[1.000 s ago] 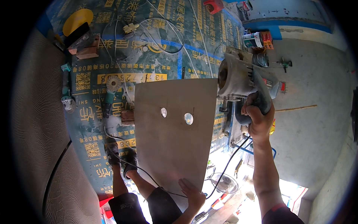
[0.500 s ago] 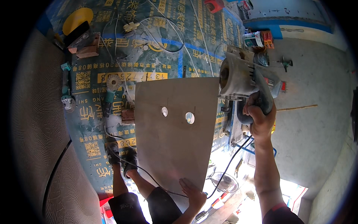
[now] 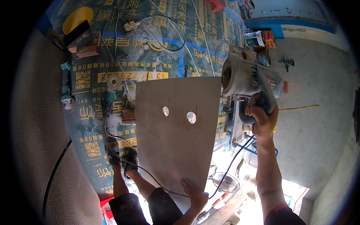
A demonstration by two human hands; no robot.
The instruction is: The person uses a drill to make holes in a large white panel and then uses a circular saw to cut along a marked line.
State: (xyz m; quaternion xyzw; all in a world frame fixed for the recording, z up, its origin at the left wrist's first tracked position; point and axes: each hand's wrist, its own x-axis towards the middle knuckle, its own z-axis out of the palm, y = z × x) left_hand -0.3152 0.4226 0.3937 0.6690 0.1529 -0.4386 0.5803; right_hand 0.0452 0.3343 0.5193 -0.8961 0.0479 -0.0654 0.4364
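A large grey tile slab [image 3: 170, 150] lies raised in front of me, with two round holes through its far half. My left hand [image 3: 195, 193] rests on the slab's near end by the right edge, palm down and fingers stretched out. My right hand [image 3: 261, 114] is wrapped round the loop handle of a dusty handheld power saw [image 3: 240, 80]. The saw sits at the slab's far right corner; its blade is hidden. A black power cord [image 3: 230, 165] runs past the slab's near right side and across its near end.
An angle grinder [image 3: 109, 98] with a round disc lies on the printed floor sheeting left of the slab, another grinder [image 3: 67, 98] farther left. White cables [image 3: 183, 41] loop beyond the slab. A fan [image 3: 228, 183] stands at the near right. Ridged panels [image 3: 41, 123] line the left.
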